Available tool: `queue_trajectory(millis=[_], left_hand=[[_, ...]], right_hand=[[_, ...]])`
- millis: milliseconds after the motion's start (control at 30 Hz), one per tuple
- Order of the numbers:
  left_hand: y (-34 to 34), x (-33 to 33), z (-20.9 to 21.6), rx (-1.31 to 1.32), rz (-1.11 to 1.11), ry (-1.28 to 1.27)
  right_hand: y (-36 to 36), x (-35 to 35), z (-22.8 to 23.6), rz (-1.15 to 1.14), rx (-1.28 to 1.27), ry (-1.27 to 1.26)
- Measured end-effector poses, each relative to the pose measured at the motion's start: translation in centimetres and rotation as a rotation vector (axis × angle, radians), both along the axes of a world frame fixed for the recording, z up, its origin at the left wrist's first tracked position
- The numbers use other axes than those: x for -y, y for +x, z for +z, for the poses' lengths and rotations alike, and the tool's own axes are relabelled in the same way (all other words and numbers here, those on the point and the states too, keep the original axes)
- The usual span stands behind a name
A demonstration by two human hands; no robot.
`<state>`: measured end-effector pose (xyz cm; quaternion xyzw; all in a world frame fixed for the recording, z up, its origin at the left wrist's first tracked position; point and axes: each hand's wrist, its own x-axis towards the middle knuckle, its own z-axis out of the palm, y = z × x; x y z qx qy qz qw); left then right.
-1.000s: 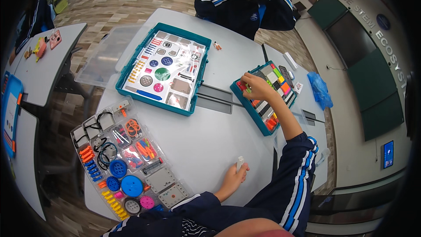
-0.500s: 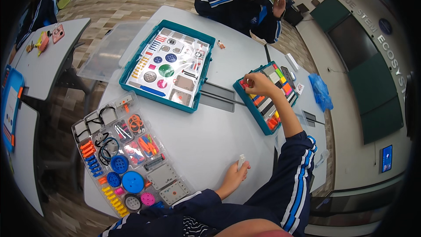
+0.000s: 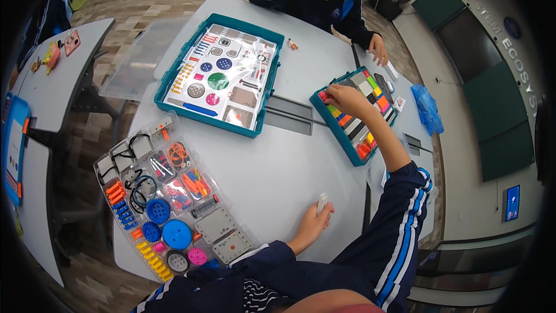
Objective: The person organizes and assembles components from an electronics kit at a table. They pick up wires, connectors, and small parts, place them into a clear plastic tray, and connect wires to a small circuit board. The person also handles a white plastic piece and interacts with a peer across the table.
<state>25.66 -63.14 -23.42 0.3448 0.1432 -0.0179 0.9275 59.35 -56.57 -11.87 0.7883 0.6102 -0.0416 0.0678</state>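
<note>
My left hand (image 3: 313, 226) is closed around a small white plastic piece (image 3: 322, 203), held upright above the table near my body. My right arm reaches out to a teal box (image 3: 343, 146) filled with building pieces in many colours, sorted into rows. Over that box's left side, my right hand (image 3: 348, 101) has its fingers pressed together at the red and green pieces. Whatever those fingertips grip, if anything, is too small to make out.
A larger teal box (image 3: 212, 123) holds a printed parts sheet (image 3: 234, 75). Nearer left lies a clear compartment tray (image 3: 223, 203) with wheels, gears, cables and connectors. A small figure (image 3: 292, 44) and a blue plastic bag (image 3: 427, 109) lie on the table. Another person (image 3: 307, 8) sits opposite.
My right hand stays over the box of pieces, turned slightly, fingers lower. The left hand still holds the white piece. The person opposite has lowered a hand to the table by the box.
</note>
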Motion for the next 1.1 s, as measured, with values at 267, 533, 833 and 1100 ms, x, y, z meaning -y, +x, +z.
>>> queue_trajectory(millis=[267, 533, 833, 1100], left_hand=[[-0.2, 0.3, -0.2, -0.019, -0.001, -0.007], [-0.3, -0.1, 0.5, -0.044, -0.017, 0.021], [-0.1, -0.3, 0.6, -0.051, -0.035, 0.007], [-0.3, -0.3, 0.6, -0.044, -0.032, -0.022]], right_hand=[[-0.3, 2.5, -2.7, -0.008, 0.099, 0.078], [-0.1, 2.9, -2.6, -0.098, -0.075, 0.164], [-0.9, 2.6, -3.3, -0.115, -0.117, 0.276], [0.2, 2.6, -4.0, -0.107, -0.180, 0.274]])
